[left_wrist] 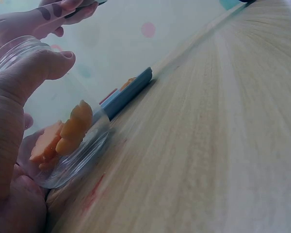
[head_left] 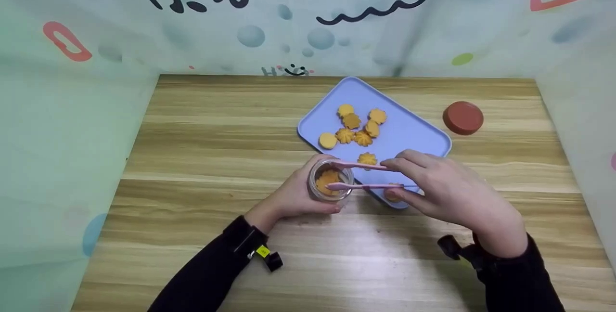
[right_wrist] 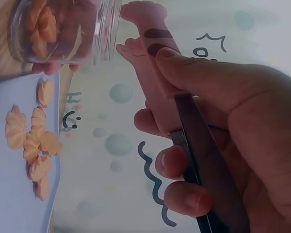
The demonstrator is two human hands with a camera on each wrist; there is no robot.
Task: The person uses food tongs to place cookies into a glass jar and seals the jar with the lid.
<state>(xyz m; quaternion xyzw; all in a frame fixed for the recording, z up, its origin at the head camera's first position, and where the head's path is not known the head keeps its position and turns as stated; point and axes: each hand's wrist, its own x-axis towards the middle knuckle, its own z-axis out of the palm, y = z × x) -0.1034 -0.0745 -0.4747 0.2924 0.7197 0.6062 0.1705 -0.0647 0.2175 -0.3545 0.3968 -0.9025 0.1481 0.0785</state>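
The right hand (head_left: 445, 191) covers the near corner of the tray (head_left: 409, 131) and most of one cookie (head_left: 392, 193) under its fingers. The left hand (head_left: 293, 196) hides the near wall of the jar (head_left: 331, 179). In the left wrist view the jar's rim runs off the top left edge, and the tongs (left_wrist: 39, 19) above the thumb are cut off there too. In the right wrist view the tongs' metal end leaves the bottom edge below the fingers, and the jar is cropped at the top.

The jar (head_left: 330, 179) stood on the worktop (head_left: 202, 158), just left of the tray's (head_left: 414, 134) near corner. Cookies (head_left: 356, 129) lay on the tray; a lid (head_left: 463, 117) sat right of it.
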